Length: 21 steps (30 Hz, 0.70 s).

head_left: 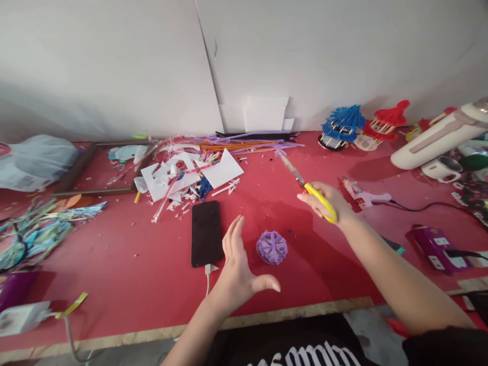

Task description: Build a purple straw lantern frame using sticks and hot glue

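My right hand [324, 201] grips a pair of scissors with yellow handles [321, 202]; the blades point up and left over the table. Open, with thumb and fingers spread, my left hand [238, 262] hovers between a black phone and a small round purple piece. That purple piece [272, 247] has strips crossing like spokes over a pale base and rests on the red table, apart from both hands. Just left of my left hand lies the phone [206, 233], with a white cable plugged into its lower end.
Paper scraps [179, 178] and purple and orange stems [244, 146] lie at the back. A pink glue gun [366, 195], a purple box [438, 249], a white bottle [434, 134] and a mug [442, 169] are on the right. Blue [341, 127] and red [385, 124] roofed models stand behind.
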Motion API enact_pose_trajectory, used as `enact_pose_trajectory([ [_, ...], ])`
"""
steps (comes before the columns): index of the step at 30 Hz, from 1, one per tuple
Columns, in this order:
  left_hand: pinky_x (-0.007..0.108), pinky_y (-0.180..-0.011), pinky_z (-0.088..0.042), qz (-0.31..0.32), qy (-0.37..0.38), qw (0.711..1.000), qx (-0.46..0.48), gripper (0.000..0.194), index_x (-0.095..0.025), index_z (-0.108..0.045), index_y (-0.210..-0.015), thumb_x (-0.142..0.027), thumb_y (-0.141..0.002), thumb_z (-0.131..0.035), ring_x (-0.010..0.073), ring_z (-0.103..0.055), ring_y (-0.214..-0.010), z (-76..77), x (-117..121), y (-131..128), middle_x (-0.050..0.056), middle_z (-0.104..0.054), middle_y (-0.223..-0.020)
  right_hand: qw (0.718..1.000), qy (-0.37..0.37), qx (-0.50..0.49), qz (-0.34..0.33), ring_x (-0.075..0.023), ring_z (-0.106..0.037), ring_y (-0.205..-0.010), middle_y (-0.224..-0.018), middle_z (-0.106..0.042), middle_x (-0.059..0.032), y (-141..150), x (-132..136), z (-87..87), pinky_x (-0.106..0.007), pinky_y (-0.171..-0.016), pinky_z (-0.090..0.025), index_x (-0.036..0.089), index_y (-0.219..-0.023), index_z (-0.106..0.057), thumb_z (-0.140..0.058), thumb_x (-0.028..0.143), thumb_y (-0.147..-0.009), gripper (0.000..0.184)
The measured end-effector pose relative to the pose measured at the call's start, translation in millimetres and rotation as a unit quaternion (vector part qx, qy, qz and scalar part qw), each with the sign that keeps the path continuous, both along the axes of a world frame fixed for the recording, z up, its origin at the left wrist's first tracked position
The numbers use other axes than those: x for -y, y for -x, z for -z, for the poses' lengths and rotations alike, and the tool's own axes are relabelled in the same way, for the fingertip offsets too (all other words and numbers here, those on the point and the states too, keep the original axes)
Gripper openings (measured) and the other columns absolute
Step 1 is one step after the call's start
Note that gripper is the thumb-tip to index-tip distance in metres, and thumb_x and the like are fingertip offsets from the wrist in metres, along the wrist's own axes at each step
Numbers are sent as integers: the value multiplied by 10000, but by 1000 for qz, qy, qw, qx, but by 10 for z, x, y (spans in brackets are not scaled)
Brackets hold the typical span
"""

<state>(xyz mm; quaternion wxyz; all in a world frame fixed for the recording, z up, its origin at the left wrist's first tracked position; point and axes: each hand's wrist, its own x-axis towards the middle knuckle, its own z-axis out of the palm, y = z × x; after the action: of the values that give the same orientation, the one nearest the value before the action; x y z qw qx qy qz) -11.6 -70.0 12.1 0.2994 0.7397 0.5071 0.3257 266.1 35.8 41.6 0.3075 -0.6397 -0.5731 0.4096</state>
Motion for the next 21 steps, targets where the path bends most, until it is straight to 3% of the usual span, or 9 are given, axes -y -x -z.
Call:
enact_pose_trajectory([
  [2,679,-1158,-283,-21,-18,999,45,1150,-248,-107,-1565,-812,-699,-613,450,-180,-1505,-89,-64,31,241,-185,-1594,1000,-10,6,14,-88,-356,-411,-496,-383,102,5,19,32,-230,-412,-257,251,-713,-389,-728,659,-681,532],
  [6,564,-1170,-357,-117,42,983,138,522,-224,-504,-1324,-523,-912,-620,312,-490,-1364,-257,-337,51,158,-531,-1389,1000,5,7,-26,-101,-404,-501,-551,-459,84,49,137,38,-231,-479,-289,233,-732,-458,-818,578,-614,513],
  [9,479,-1085,-491,-96,109,953,267,580,-229,-474,-1343,-457,-859,-698,267,-612,-1246,-371,-591,56,155,-568,-1398,996,35,-10,-86,-115,-451,-535,-590,-509,71,117,284,-18,-236,-512,-335,228,-772,-517,-811,522,-652,433],
  [11,426,-1035,-536,-65,113,946,297,731,-257,-427,-1407,-402,-783,-778,246,-632,-1220,-454,-725,49,151,-519,-1481,991,48,-23,-122,-116,-455,-554,-610,-506,69,159,370,-66,-237,-530,-341,229,-784,-524,-794,491,-687,389],
  [13,394,-965,-577,-35,112,949,293,742,-261,-469,-1400,-375,-748,-804,243,-653,-1184,-539,-811,30,141,-544,-1476,985,57,-38,-159,-112,-427,-562,-616,-465,73,183,429,-108,-238,-540,-326,231,-784,-518,-770,481,-723,361],
  [17,349,-826,-610,-35,102,969,222,298,-192,-724,-1046,-352,-795,-746,212,-730,-920,-669,-856,-23,81,-783,-1015,967,96,-91,-217,-97,-349,-555,-622,-397,79,164,471,-156,-235,-522,-269,227,-791,-502,-759,492,-749,372],
  [21,324,-782,-606,-41,104,974,195,162,-193,-765,-895,-324,-810,-720,191,-740,-799,-723,-840,-25,50,-797,-850,935,157,-188,-257,-78,-362,-579,-728,-457,55,64,492,-139,-218,-519,-281,219,-849,-495,-746,556,-778,426],
])
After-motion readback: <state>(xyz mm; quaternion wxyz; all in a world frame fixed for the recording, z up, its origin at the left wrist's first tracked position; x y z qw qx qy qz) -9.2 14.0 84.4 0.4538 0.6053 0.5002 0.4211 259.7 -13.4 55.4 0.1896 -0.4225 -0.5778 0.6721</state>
